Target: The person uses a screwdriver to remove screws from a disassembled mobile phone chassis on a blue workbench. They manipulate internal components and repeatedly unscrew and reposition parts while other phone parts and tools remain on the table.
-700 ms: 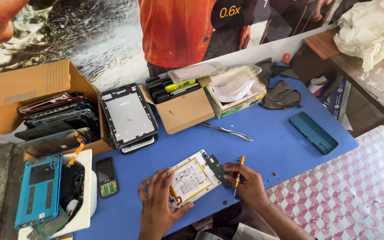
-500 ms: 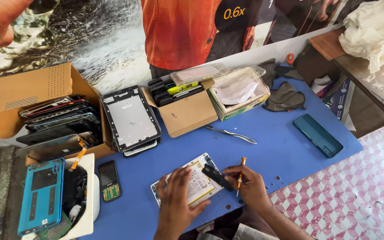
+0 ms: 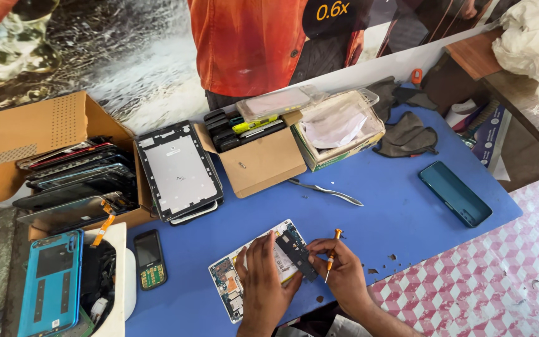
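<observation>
An opened phone [image 3: 237, 284] with its back off lies on the blue table [image 3: 394, 206] near the front edge, circuit boards and a pale battery showing. My left hand [image 3: 263, 290] rests flat on its middle and pins it down. My right hand [image 3: 344, 274] grips a small orange-handled screwdriver [image 3: 333, 248], held nearly upright just right of the phone's dark top board [image 3: 297, 248]. The right thumb and fingers touch that board's edge.
Metal tweezers [image 3: 325, 190] lie behind the phone. A teal phone [image 3: 455, 193] lies at the right. Cardboard boxes [image 3: 263, 165] of phones and parts, a grey tablet frame [image 3: 178, 170], a small keypad phone [image 3: 150, 258] and a teal back cover [image 3: 51, 281] stand left and behind. Tiny screws [image 3: 378, 269] scatter nearby.
My left hand has slid from the phone's left edge onto its middle. The right hand with the screwdriver stays beside the top board. The view has shifted slightly.
</observation>
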